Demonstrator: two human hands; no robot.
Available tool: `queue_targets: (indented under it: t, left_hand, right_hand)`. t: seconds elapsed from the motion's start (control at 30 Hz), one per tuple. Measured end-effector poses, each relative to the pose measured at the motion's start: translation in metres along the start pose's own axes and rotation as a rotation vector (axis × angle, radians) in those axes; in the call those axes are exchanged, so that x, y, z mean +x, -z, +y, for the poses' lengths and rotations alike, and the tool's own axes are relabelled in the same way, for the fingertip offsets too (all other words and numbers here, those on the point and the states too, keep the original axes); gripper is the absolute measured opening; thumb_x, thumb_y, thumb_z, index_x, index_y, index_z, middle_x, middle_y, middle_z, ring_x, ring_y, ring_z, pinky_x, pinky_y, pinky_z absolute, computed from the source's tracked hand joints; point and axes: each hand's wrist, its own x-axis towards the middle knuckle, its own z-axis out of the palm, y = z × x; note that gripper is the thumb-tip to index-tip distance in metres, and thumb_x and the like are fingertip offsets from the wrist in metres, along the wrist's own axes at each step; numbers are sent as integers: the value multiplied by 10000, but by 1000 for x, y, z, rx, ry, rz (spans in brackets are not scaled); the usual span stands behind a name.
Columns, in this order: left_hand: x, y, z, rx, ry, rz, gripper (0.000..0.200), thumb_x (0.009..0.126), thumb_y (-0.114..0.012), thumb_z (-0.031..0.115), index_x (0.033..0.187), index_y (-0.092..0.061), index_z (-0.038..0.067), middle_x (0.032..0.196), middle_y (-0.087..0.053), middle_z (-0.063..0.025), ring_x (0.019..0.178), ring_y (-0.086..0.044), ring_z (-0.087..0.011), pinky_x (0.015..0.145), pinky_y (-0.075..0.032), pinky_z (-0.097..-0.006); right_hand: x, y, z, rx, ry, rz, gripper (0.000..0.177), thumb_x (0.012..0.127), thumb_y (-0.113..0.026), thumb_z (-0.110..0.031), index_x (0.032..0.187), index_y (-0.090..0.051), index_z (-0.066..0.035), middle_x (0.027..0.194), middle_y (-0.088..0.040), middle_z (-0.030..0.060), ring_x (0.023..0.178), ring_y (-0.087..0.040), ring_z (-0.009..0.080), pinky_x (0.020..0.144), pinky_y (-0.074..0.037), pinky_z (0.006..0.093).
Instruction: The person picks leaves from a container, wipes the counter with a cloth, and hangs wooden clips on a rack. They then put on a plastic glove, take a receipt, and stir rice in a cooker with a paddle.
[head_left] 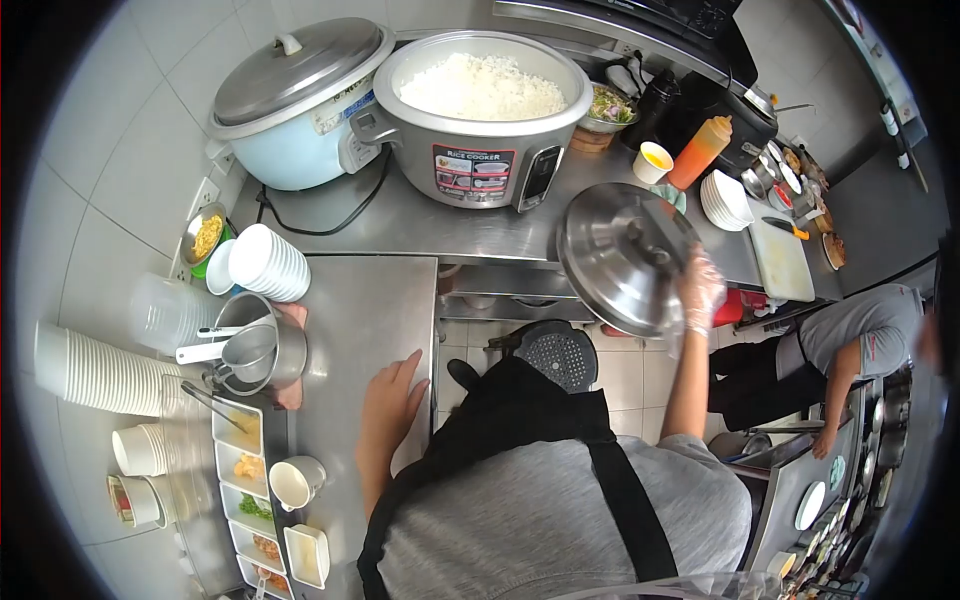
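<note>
Currently right hand (703, 286) is gripping a steel lid (612, 258), uncovered rice cooker (480, 139) sitting ahead-left; left hand (393, 396) is lying open. Lid-handling step, probably needing a steady wrist next.

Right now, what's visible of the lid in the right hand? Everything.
The lid is round, shiny, silver-grey, apparently metal, a broad face toward the camera. A dark patch near its middle, probably the handle, is blurred. The right hand, in a clear glove, holds it at its right edge, away from the open grey rice cooker. In view it overlaps the counter; whether they touch, I can't tell.
</note>
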Motion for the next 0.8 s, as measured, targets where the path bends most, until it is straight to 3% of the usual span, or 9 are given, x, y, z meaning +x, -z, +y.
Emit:
queue_targets:
  t: [0.33, 0.43, 0.53, 0.57, 0.6, 0.63, 0.67, 0.7, 0.8]
  left_hand:
    - [-21, -4, 7, -78, 35, 15, 402, 827, -591, 190, 1197, -504, 57, 930, -581, -127, 831, -552, -317, 729, -435, -407]
    - [-31, -12, -10, -50, 106, 18, 388, 828, -594, 189, 1180, -509, 51, 913, -583, -133, 814, -557, -327, 704, -443, -408]
    - [-32, 2, -15, -11, 229, 81, 360, 826, -600, 188, 1151, -526, 52, 910, -585, -128, 820, -559, -328, 693, -448, -408]
    - [-31, 13, -13, -26, 307, 163, 291, 817, -597, 142, 1091, -562, 51, 899, -584, -121, 819, -558, -326, 699, -447, -398]
    - [-30, 22, -18, 0, 329, 301, 270, 812, -592, 123, 1071, -572, 49, 893, -583, -120, 826, -555, -328, 710, -444, -397]
    - [-29, 29, -25, 27, 347, 439, 249, 808, -587, 103, 1051, -582, 48, 887, -582, -118, 833, -551, -329, 720, -442, -396]
    - [-25, 38, -31, 58, 361, 575, 230, 804, -582, 84, 1031, -591, 46, 881, -582, -117, 840, -548, -331, 730, -439, -395]
    - [-19, 53, -38, 197, 384, 699, 221, 797, -576, 64, 1015, -598, 41, 895, -576, -127, 861, -541, -334, 745, -433, -397]
    - [-5, 107, -77, 415, 660, 954, 241, 809, -562, 64, 1047, -582, 31, 968, -558, -154, 917, -523, -346, 780, -422, -416]
  right_hand:
    - [23, -79, -65, 135, -101, 84, 279, 774, -592, -170, 1003, -451, -94, 912, -561, 131, 725, -636, 317, 601, -515, 424]
    - [48, -110, -62, 44, 59, 87, 630, 714, -694, -374, 1169, -440, -20, 1009, -574, 141, 777, -652, 269, 650, -531, 380]
    - [90, -138, -45, 200, 342, -138, 966, 657, -723, -452, 1330, -280, 81, 1295, -446, 239, 1190, -465, 316, 968, -398, 360]
    - [102, -128, -46, 149, 387, -261, 1022, 647, -729, -466, 1341, -237, 100, 1340, -390, 254, 1226, -423, 328, 1002, -363, 355]
    - [117, -100, -52, 206, 366, -486, 996, 645, -728, -455, 1332, -255, 91, 1304, -426, 265, 1197, -448, 342, 974, -385, 367]
    - [117, -58, -64, 219, 374, -486, 951, 643, -734, -423, 1312, -278, 78, 1221, -495, 276, 1143, -489, 360, 937, -409, 389]
    - [126, -39, -73, 131, 391, -355, 684, 618, -754, -416, 1105, -520, 3, 1075, -586, 229, 999, -563, 362, 853, -443, 422]
    - [143, -10, -85, 64, 345, -472, 523, 676, -708, -402, 999, -595, -8, 933, -619, 231, 900, -592, 374, 790, -453, 448]
    - [182, 76, -123, 186, 627, -410, 332, 812, -584, -306, 962, -592, -9, 939, -602, 236, 905, -555, 414, 758, -434, 469]
